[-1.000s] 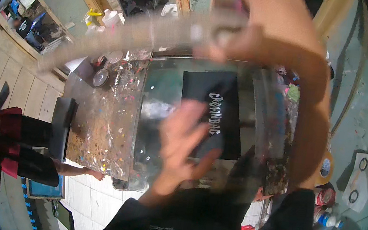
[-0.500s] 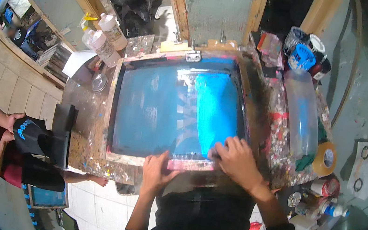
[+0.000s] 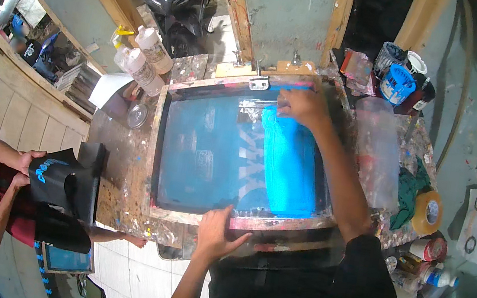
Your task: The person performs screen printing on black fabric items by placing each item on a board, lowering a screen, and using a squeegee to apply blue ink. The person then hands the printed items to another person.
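Observation:
A wooden-framed printing screen (image 3: 180, 216) lies on the worktable, its mesh grey-blue with pale lettering. A broad band of bright blue ink (image 3: 289, 168) covers the mesh's right part. My right hand (image 3: 304, 106) is closed at the far end of that band, apparently round a squeegee, mostly hidden beneath the fingers. On the near rim rests my left hand (image 3: 217, 236), thumb spread away from the fingers. A metal hinge clamp (image 3: 259, 83) grips the screen's far rim.
Spray bottles (image 3: 145, 69) stand at the back left, ink pots (image 3: 398, 84) at the back right. Right of the screen lie a translucent plastic sheet (image 3: 377, 153), green cloth (image 3: 406, 194) and tape roll (image 3: 427, 213). At left, another person holds black fabric (image 3: 58, 175) with a blue print.
My right hand has moved from the near end of the ink band to its far end, and the blue band looks reshaped. My left hand stays on the near rim.

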`<control>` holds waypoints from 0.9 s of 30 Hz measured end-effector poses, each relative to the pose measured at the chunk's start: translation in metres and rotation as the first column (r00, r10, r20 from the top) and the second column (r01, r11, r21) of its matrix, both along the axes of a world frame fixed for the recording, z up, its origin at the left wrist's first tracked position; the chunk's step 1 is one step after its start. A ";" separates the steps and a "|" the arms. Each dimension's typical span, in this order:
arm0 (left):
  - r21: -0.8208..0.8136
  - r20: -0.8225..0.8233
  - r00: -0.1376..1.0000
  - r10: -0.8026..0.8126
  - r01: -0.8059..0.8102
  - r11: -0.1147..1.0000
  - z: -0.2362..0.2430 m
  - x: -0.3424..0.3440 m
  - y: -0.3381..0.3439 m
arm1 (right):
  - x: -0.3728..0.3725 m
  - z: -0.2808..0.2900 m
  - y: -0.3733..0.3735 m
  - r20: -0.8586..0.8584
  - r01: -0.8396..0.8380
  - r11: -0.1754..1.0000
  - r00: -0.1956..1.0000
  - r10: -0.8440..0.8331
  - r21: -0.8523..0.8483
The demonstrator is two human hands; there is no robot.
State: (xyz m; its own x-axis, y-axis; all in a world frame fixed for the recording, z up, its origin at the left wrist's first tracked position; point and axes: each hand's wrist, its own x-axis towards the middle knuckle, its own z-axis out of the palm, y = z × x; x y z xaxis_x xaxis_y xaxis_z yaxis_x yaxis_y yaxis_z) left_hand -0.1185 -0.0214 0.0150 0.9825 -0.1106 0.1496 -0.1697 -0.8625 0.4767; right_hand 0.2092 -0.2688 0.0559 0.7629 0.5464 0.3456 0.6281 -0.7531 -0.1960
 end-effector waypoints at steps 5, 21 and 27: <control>0.015 0.106 0.993 -0.047 0.046 0.999 -0.004 0.000 -0.005 | -0.051 -0.014 -0.002 -0.148 0.037 0.999 0.988 -0.039 -0.019; -0.035 0.388 0.918 -0.087 0.109 0.993 -0.013 -0.001 0.004 | -0.306 0.001 -0.014 -0.019 0.106 0.994 0.994 -0.105 0.039; 0.015 0.427 0.895 -0.127 0.134 0.991 0.065 0.009 0.009 | -0.293 0.067 -0.014 -0.060 0.099 0.992 0.994 -0.095 0.075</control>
